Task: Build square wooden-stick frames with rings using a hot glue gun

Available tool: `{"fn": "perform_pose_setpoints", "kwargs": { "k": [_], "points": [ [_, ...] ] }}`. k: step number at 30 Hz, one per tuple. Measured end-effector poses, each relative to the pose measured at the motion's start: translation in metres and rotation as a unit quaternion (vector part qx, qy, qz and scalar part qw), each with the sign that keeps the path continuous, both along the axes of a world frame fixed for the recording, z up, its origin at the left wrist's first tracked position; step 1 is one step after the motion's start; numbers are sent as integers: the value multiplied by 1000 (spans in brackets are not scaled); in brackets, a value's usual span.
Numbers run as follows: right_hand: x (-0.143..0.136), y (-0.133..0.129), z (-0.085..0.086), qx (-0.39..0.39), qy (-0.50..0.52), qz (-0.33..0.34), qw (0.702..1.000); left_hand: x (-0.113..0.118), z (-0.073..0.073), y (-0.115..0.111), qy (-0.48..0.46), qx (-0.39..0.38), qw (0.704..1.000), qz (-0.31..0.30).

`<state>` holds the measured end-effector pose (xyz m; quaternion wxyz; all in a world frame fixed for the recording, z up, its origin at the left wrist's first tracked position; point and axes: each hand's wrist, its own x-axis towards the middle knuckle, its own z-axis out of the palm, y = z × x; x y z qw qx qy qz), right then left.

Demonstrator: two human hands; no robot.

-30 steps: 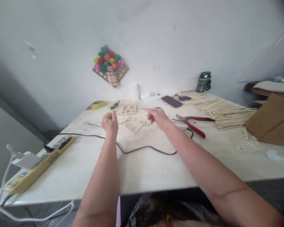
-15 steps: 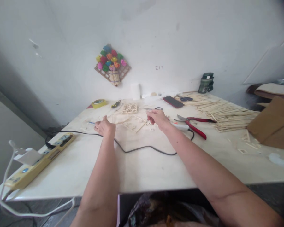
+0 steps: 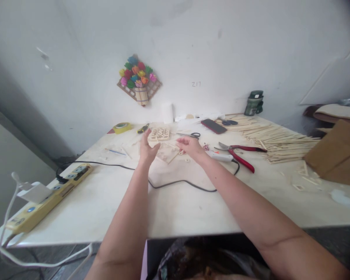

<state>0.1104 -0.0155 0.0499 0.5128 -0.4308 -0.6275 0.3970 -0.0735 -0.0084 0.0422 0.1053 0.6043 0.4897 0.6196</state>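
Observation:
Above the left side of a thin frame of wooden sticks (image 3: 172,158), my left hand (image 3: 147,151) is open, thumb and fingers apart. My right hand (image 3: 190,147) is at the frame's right corner with its fingertips pinched together; whatever they hold is too small to make out. Behind the two hands lies a patterned wooden lattice panel (image 3: 160,133). A small pale square piece (image 3: 187,160) rests just below my right hand. Scissors (image 3: 195,135) with dark handles lie behind that hand, and a white corded tool (image 3: 220,156) lies to its right.
Red-handled pruning shears (image 3: 242,157) lie at right, before a pile of thin sticks (image 3: 280,138) and a cardboard box (image 3: 335,155). A black cord (image 3: 181,181) crosses the table to a yellow power strip (image 3: 52,198). A blue thin stick (image 3: 116,151) lies left.
My left hand has moved right and up, from beside the blue stick to the stick frame, and its fingers have spread. My right hand has shifted slightly left, still pinched.

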Motion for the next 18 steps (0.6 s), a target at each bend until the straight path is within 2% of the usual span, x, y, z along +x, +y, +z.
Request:
{"fn": "perform_pose_setpoints", "kwargs": {
  "k": [2, 4, 7, 10, 12, 15, 18],
  "points": [
    [-1, -1, 1, 50, -35, -10, 998, 8, 2, -4, -50, -11, 993, -104],
    [-3, -3, 2, 99, -57, -10, 993, 16, 5, -9, -69, -84, 977, -185],
    [-8, -5, 2, 156, -66, 26, 985, 25, 8, -17, -69, -114, 954, -267],
    [-13, -6, 1, 142, -43, 49, 988, 29, 11, -23, -79, -141, 926, -342],
    [-13, -8, 2, 79, -29, 51, 995, 28, 12, -24, -99, -144, 921, -349],
    [-11, -11, 6, -15, -15, 61, 998, 24, 12, -23, -136, -122, 934, -307],
    [-8, -15, 12, -26, 37, 72, 996, 19, 10, -18, -159, -94, 946, -267]
  ]
}}
